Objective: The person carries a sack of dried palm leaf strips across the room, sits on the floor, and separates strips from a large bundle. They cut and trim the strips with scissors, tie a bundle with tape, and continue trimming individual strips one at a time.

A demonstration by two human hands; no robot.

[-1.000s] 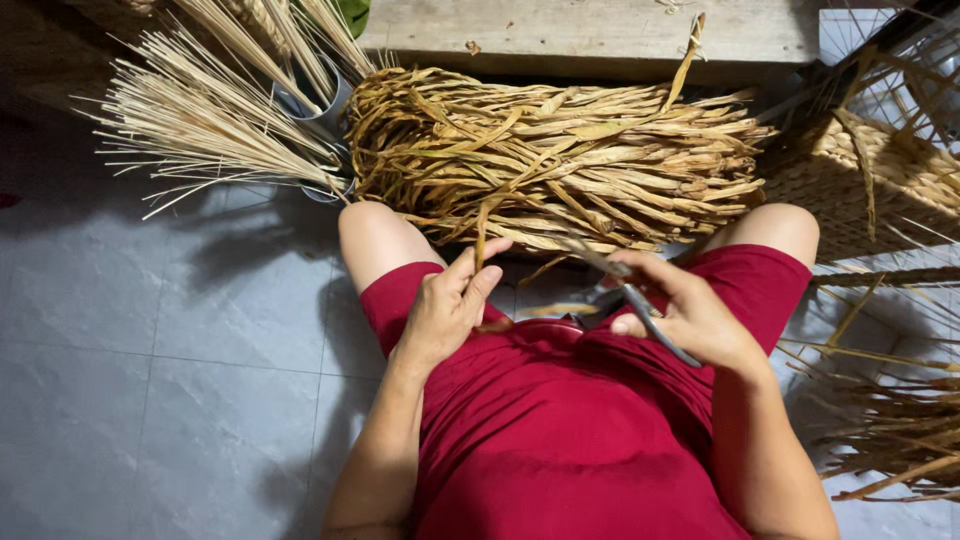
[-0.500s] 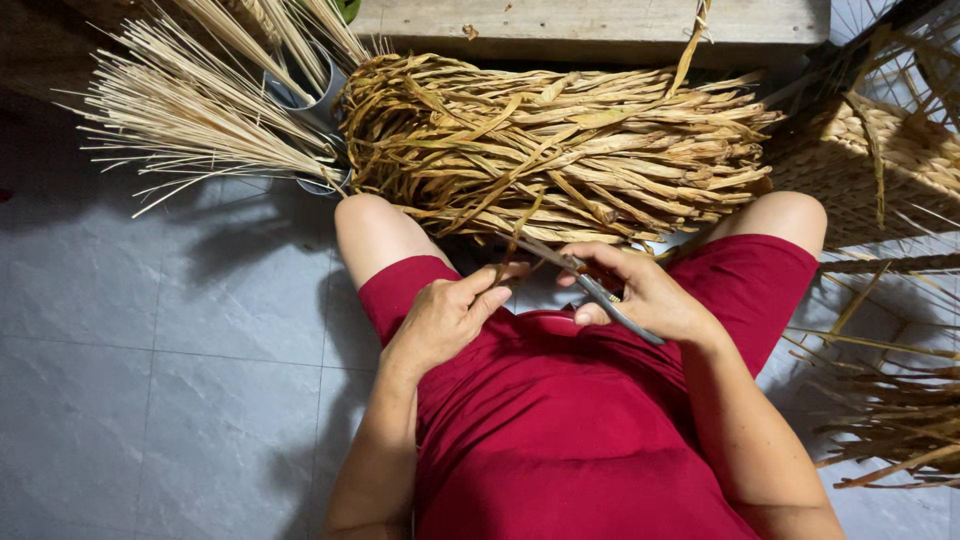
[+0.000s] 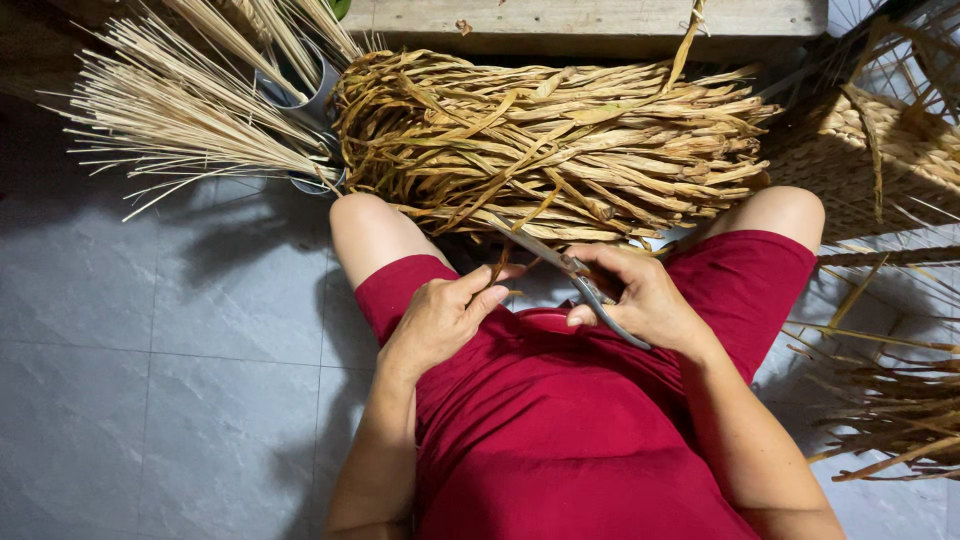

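Seated on grey tiled floor (image 3: pixel 150 330), red shorts (image 3: pixel 560 420), knees apart. Right hand (image 3: pixel 640 295) clenched around scissors (image 3: pixel 570 272): handles inside the fist, blades angled up-left toward the leaf bundle (image 3: pixel 560 150). Left hand (image 3: pixel 445 315) pinching a thin dry strip (image 3: pixel 500 262) between thumb and forefinger, the strip's top touching the blades. Cannot tell whether blades are parted or closed.

Bundle of flat dried leaves lying crosswise just beyond the knees, touching the left knee, filling the gap up to a wooden plank (image 3: pixel 600 20) at the top edge. Open room: wide stretch of bare tile on the left side and lower-left. Right side crowded: woven basket (image 3: pixel 880 160) at the upper right, loose stalks (image 3: pixel 890 420) fanned over the floor at the right edge.

Metal bucket (image 3: pixel 300 95) at upper left, just beside the bundle, holding pale thin reeds (image 3: pixel 170 120) that splay out leftward over the rim. Basket contents not visible.
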